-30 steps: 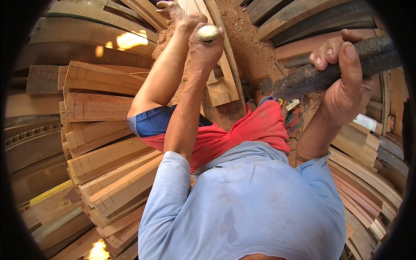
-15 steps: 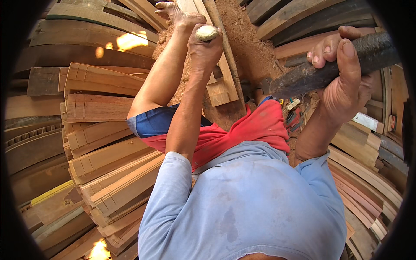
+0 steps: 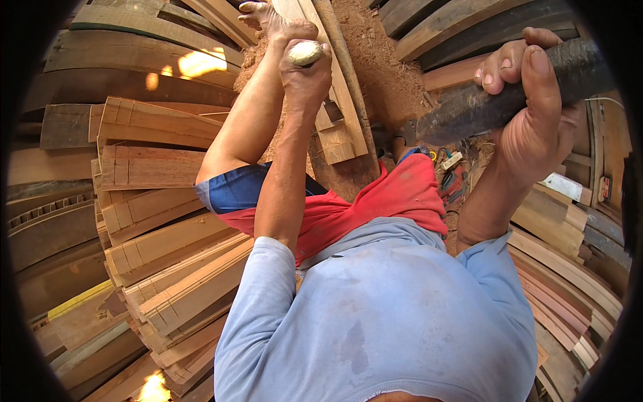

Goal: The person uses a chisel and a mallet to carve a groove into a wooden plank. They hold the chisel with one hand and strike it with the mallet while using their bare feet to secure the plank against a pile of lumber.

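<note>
My left hand [image 3: 307,79] is closed around an upright chisel, with the pale, worn butt of its handle [image 3: 305,53] showing on top. The chisel's blade is mostly hidden below the fist. Just right of that wrist lies a light wooden beam [image 3: 345,143], with a dark rectangular recess cut near its close end. Raised at the right, my right hand [image 3: 536,100] grips a thick, dark mallet [image 3: 462,119], thumb and fingers wrapped about it. The mallet's far right end runs into the picture's dark rim. It is apart from the chisel.
Stacked boards with marked lines [image 3: 157,167] stand close on my left. More planks [image 3: 569,268] line the right side. A red power tool [image 3: 454,184] lies on the floor beside my leg. Sawdust [image 3: 382,74] covers the ground ahead. My bare foot [image 3: 278,23] rests beside the beam.
My left hand has shifted slightly left with the chisel, showing more of the recess in the beam. My right hand and the mallet have risen slightly in the picture.
</note>
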{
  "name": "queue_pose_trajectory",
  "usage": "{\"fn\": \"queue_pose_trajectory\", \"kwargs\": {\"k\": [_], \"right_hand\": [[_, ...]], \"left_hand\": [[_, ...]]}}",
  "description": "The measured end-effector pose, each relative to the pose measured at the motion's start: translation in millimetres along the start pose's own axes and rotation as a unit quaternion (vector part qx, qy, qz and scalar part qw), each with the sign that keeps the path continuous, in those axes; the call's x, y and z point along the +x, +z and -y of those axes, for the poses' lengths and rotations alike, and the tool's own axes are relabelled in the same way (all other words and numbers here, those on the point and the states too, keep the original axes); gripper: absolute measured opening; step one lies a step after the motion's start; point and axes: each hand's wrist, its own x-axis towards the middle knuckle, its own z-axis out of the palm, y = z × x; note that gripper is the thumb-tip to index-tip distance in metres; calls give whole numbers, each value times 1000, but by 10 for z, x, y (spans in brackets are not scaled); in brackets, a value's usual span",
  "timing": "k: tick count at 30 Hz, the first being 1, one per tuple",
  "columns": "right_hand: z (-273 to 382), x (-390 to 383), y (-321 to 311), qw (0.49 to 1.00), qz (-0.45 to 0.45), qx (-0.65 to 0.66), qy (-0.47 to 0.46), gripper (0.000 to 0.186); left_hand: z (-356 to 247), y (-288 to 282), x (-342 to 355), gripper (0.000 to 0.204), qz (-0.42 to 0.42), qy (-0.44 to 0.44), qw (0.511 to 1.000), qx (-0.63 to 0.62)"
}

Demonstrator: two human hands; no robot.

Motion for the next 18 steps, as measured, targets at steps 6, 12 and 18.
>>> {"fn": "queue_pose_trajectory", "kwargs": {"k": [6, 12, 18], "right_hand": [[-77, 146, -32, 997, 26, -74, 18, 32], [-662, 304, 9, 847, 222, -483, 7, 34], [-712, 477, -58, 803, 349, -478, 70, 44]], "left_hand": [[-17, 99, -8, 11, 0, 25, 1000, -7], [-34, 126, -30, 10, -5, 22, 1000, 19], [-69, 148, -39, 15, -17, 14, 999, 35]]}}
